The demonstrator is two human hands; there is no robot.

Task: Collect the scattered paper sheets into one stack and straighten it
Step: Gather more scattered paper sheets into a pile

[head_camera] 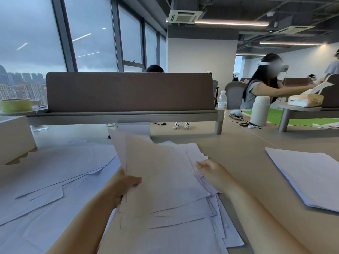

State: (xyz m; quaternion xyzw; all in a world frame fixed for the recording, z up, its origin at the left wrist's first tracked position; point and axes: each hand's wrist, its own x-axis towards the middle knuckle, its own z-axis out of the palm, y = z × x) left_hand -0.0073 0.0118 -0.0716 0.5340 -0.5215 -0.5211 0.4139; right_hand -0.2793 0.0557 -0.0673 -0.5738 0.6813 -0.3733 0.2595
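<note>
— How are the paper sheets (161, 171) expected to handle?
— They are judged light, thin and floppy. Sheets are easily slid over one another, and corners are creased if squeezed hard. A bundle is best taken at two opposite edges, so that it can be stood on end and tapped square.
— How is it held now?
— The raised bundle is gripped at its left edge by the left hand (124, 184), with the thumb laid on top and the fingers curled beneath. The right hand (211, 171) is set against the right edge; whether anything is pinched there cannot be told.
— Where is the rest?
— A fanned heap (183, 231) is seen under the bundle on the tabletop (247, 153). Loose sheets (55, 171) are spread flat to the left, and a separate pile (311, 176) is seen well apart on the right.
— And the look?
— White and plain, with staggered edges and skewed corners; nothing is squared yet.
</note>
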